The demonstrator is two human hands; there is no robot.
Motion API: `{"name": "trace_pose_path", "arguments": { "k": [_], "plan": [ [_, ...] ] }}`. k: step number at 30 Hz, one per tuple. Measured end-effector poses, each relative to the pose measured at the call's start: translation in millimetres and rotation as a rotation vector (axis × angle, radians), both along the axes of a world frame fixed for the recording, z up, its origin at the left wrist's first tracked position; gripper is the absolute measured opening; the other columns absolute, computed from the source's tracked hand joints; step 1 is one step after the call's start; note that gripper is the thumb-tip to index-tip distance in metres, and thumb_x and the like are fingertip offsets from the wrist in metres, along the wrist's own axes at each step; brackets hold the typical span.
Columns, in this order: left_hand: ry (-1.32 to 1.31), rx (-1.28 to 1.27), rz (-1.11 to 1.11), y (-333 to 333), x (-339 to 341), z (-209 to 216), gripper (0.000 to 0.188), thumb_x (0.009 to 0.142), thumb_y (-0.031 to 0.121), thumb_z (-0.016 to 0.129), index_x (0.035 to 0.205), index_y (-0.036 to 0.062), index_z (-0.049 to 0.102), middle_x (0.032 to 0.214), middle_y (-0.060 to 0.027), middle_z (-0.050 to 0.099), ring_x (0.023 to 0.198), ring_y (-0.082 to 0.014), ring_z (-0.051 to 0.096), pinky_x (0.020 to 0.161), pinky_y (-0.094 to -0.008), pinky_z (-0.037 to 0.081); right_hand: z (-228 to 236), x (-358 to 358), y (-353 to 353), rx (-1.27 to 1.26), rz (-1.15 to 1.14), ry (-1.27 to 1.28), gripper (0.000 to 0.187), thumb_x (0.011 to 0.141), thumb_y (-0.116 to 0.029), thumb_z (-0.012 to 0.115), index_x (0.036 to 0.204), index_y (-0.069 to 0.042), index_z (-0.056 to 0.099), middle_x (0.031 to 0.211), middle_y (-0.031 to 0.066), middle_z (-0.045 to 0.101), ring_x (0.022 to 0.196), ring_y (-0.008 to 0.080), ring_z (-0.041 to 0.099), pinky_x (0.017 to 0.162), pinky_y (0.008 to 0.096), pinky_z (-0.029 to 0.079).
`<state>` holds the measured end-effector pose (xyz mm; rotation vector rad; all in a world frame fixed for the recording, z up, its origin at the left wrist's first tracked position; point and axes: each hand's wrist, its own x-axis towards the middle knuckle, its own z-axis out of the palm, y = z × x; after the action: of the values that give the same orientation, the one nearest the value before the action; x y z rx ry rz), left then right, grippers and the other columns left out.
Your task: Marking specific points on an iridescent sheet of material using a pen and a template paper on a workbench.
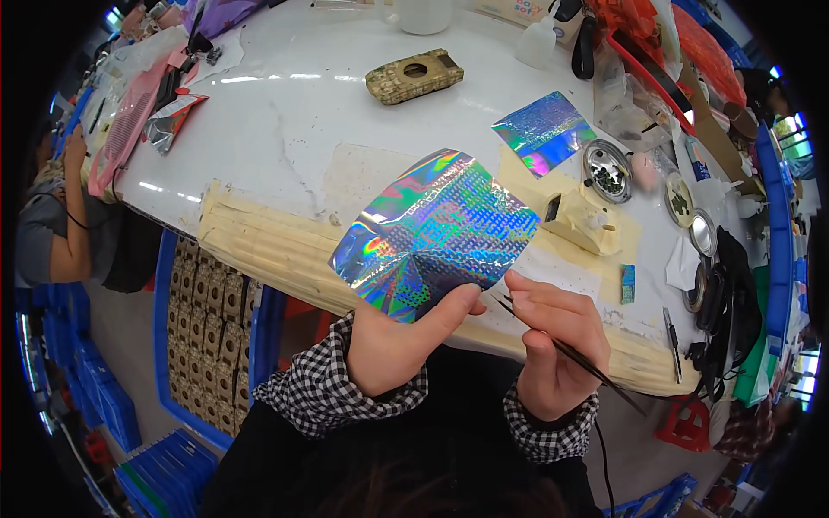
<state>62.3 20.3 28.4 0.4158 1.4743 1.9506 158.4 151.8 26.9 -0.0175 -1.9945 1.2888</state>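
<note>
My left hand (389,350) pinches the lower edge of a shiny, rainbow-coloured sticker sheet (471,211) with rows of small marks, and the sheet bends over the table's front edge. Closed around dark, thin tweezers (577,356), my right hand (561,345) has its fingertips next to the sheet's lower right corner. The tweezer tips point at that corner; whether they grip a sticker is too small to tell. Beyond the sheet, a camouflage-patterned toy tank hull (419,79) with a round hole in its top rests on the table. Another rainbow sheet (542,129) lies flat to the right.
A tape-covered block (583,226), a round metal tin (607,173) of small dark bits and a craft knife-like tool (673,345) are at right. A white mug (421,15) stands far back. A blue crate (161,337) of camouflage hulls sits lower left; a co-worker's arm (76,207) is beyond.
</note>
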Motion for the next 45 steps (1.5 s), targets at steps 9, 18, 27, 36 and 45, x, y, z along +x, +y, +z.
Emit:
{"name": "trace_pose_path", "arguments": {
  "k": [9,18,27,36,45],
  "plan": [
    [-0.033,0.021,0.021,0.2,2.5,0.5,0.022,0.084,-0.002,0.059,0.105,-0.0040,0.053,0.095,-0.0100,0.061,0.082,-0.0151,0.062,0.072,-0.0275,0.052,-0.2,-2.0,1.5,-0.010,0.015,-0.003,0.019,0.081,-0.009,0.065,0.095,0.003,0.062,0.093,0.0173,0.064,0.093,0.0307,0.064,0.079,0.0337,0.051],
    [-0.012,0.044,0.073,4.1,4.5,-0.6,0.019,0.083,0.002,0.059,0.102,-0.0004,0.056,0.091,-0.0071,0.063,0.076,-0.0124,0.062,0.063,-0.0230,0.048,-1.0,-1.9,2.5,-0.002,0.012,-0.008,0.019,0.081,-0.009,0.066,0.095,0.002,0.062,0.092,0.0163,0.065,0.092,0.0304,0.064,0.078,0.0341,0.051],
    [0.043,0.017,0.002,-0.3,2.0,-3.6,0.021,0.083,-0.003,0.059,0.104,-0.0040,0.053,0.095,-0.0103,0.061,0.081,-0.0157,0.062,0.072,-0.0273,0.052,-1.1,-1.4,2.0,-0.020,0.023,-0.016,0.018,0.080,-0.006,0.066,0.095,0.002,0.062,0.093,0.0160,0.064,0.092,0.0300,0.064,0.079,0.0339,0.051],
    [0.002,-0.005,-0.012,-1.5,1.7,-0.4,0.017,0.083,0.000,0.060,0.100,-0.0033,0.055,0.089,-0.0086,0.062,0.082,-0.0143,0.061,0.073,-0.0271,0.050,0.4,-0.4,3.9,-0.192,0.049,-0.064,0.013,0.083,-0.002,0.060,0.094,0.004,0.062,0.093,0.0178,0.064,0.091,0.0263,0.063,0.080,0.0324,0.049],
    [0.017,-0.032,-0.018,-1.0,2.5,1.2,0.016,0.083,-0.001,0.059,0.099,-0.0035,0.055,0.087,-0.0086,0.062,0.081,-0.0142,0.061,0.072,-0.0263,0.050,-1.4,-0.6,4.9,-0.337,0.076,-0.072,0.013,0.086,-0.006,0.057,0.092,0.004,0.063,0.094,0.0180,0.065,0.089,0.0237,0.061,0.080,0.0310,0.047]
  ]
}}
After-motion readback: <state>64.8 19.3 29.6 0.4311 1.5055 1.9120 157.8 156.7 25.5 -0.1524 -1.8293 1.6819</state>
